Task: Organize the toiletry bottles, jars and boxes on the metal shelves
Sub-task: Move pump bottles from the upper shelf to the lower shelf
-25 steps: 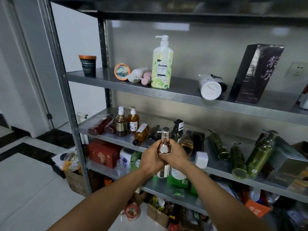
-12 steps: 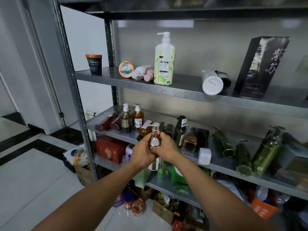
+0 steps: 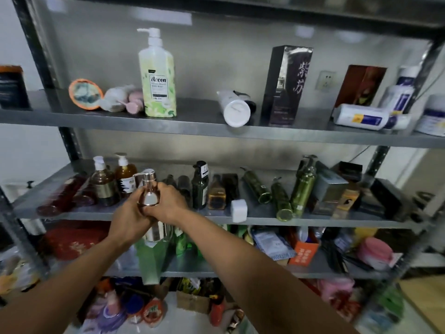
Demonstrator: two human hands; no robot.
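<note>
A shiny rose-gold pump bottle (image 3: pixel 149 191) stands upright in front of the middle metal shelf (image 3: pixel 260 216), held by both hands. My left hand (image 3: pixel 130 218) wraps its lower body from the left, and my right hand (image 3: pixel 168 203) grips it from the right, fingers over the shoulder. Its silver lower part (image 3: pixel 156 231) shows below the hands. Behind it stand two amber pump bottles (image 3: pixel 113 182) and a dark green bottle (image 3: pixel 200 186).
The upper shelf (image 3: pixel 192 130) carries a tall green-white Aceen pump bottle (image 3: pixel 157 75), a lying white tube (image 3: pixel 234 108), a dark tall box (image 3: pixel 286 85) and white bottles at right. Green bottles (image 3: pixel 281 196) lie on the middle shelf beside boxes. Lower shelves are crowded.
The view has swung right and closer to the shelves. Both hands keep hold of the pump bottle, which sits slightly higher against the middle shelf.
</note>
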